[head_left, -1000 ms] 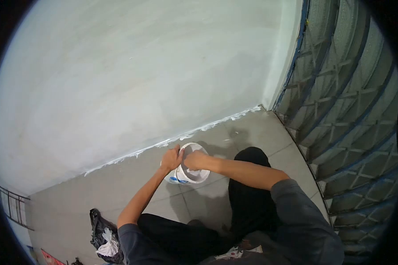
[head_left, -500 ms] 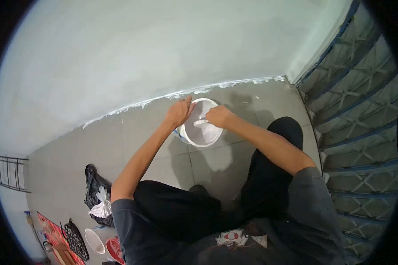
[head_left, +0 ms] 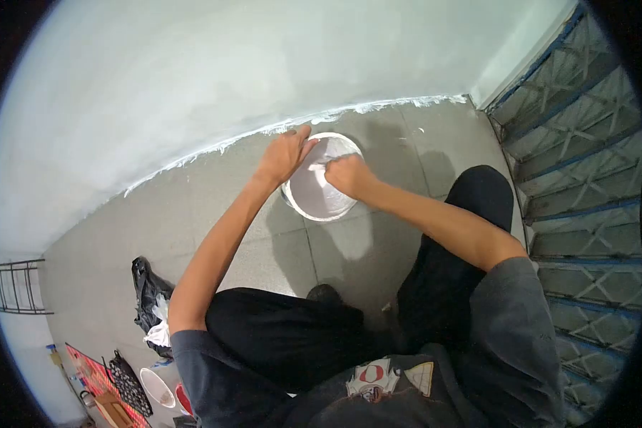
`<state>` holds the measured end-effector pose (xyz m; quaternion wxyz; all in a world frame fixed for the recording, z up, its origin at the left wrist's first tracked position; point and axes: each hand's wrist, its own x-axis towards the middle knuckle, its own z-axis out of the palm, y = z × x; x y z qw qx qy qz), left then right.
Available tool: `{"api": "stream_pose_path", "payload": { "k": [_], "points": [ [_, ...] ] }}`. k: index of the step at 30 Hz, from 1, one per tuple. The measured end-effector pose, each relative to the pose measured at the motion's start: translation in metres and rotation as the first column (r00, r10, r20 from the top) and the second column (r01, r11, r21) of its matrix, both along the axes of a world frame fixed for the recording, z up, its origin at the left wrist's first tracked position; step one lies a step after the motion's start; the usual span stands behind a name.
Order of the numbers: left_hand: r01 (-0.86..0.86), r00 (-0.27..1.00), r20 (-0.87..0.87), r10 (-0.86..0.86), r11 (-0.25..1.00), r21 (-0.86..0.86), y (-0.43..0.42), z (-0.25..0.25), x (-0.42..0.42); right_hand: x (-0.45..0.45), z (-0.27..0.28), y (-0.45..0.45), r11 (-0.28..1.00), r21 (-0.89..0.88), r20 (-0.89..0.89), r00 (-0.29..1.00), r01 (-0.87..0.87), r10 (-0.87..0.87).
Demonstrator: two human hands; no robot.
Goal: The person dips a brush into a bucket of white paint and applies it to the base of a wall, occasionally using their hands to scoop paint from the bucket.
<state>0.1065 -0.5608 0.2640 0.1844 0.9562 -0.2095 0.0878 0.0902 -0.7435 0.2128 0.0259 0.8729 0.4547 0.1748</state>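
A white bucket stands tilted on the floor near the wall, its inside coated with a pale, paint-like material. My left hand grips the far left side of its rim, thumb toward the opening. Inside the mouth of the bucket, my right hand is closed round a white-smeared tool. Only a small part of that tool shows beside my fingers, so its kind is unclear.
A pale wall meets the tiled floor along a ragged white strip. To the right is a folding metal gate. A black plastic bag, a white tub and a patterned bag lie at lower left.
Bucket and both hands appear higher in view. My right hand has moved within the bucket's mouth, and less of the white-smeared tool shows. My left hand keeps its hold on the rim.
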Motion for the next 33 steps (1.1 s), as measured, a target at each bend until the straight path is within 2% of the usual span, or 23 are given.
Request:
{"api": "stream_pose_path", "payload": {
  "k": [2, 5, 8, 11, 14, 17, 20, 23, 26, 29, 32, 33],
  "points": [
    [0.027, 0.999, 0.023, -0.027, 1.000, 0.006, 0.000, 0.000, 0.002, -0.006, 0.003, 0.008, 0.999, 0.053, 0.107, 0.994, -0.008, 0.002],
    [0.090, 0.996, 0.030, -0.089, 0.996, -0.010, 0.001, 0.005, 0.001, -0.003, -0.008, 0.022, 0.991, -0.014, 0.192, 0.973, 0.137, -0.132],
    [0.098, 0.994, 0.050, -0.096, 0.995, -0.035, 0.003, 0.000, 0.005, -0.008, -0.015, 0.031, 0.988, -0.006, 0.096, 0.984, 0.152, -0.151],
    [0.060, 0.997, 0.044, -0.060, 0.998, -0.009, 0.005, -0.003, 0.005, -0.008, -0.028, 0.024, 1.000, 0.023, 0.072, 0.997, 0.011, -0.012],
    [0.054, 0.998, 0.046, -0.054, 0.999, 0.001, 0.010, -0.005, 0.008, -0.003, -0.039, 0.020, 0.990, -0.114, 0.102, 0.991, -0.081, 0.092],
    [0.047, 0.998, 0.046, -0.047, 0.999, 0.001, 0.010, -0.003, 0.007, -0.007, -0.032, 0.017, 0.987, -0.141, 0.026, 0.996, -0.078, 0.082],
    [0.046, 0.999, 0.019, -0.046, 0.999, -0.009, 0.008, -0.001, 0.006, -0.014, -0.009, 0.020, 0.982, -0.188, -0.018, 1.000, -0.001, -0.003],
    [0.067, 0.998, 0.020, -0.067, 0.998, 0.001, 0.007, 0.000, 0.007, -0.015, 0.002, 0.018, 0.999, 0.012, 0.132, 0.991, -0.030, 0.029],
    [0.092, 0.996, 0.002, -0.092, 0.996, 0.006, 0.003, 0.004, 0.004, -0.008, 0.003, 0.022, 0.998, 0.013, 0.280, 0.958, 0.068, -0.068],
    [0.138, 0.990, 0.008, -0.138, 0.990, -0.001, -0.002, 0.002, 0.005, 0.003, -0.002, 0.021, 0.997, 0.073, 0.253, 0.967, 0.019, -0.037],
    [0.142, 0.990, 0.016, -0.141, 0.990, -0.011, -0.001, 0.001, 0.005, 0.000, -0.011, 0.021, 0.998, 0.009, 0.278, 0.959, -0.062, 0.057],
    [0.133, 0.991, 0.012, -0.133, 0.991, -0.014, 0.000, 0.002, 0.004, 0.002, -0.019, 0.020, 0.995, 0.037, 0.262, 0.961, -0.097, 0.084]
  ]
}}
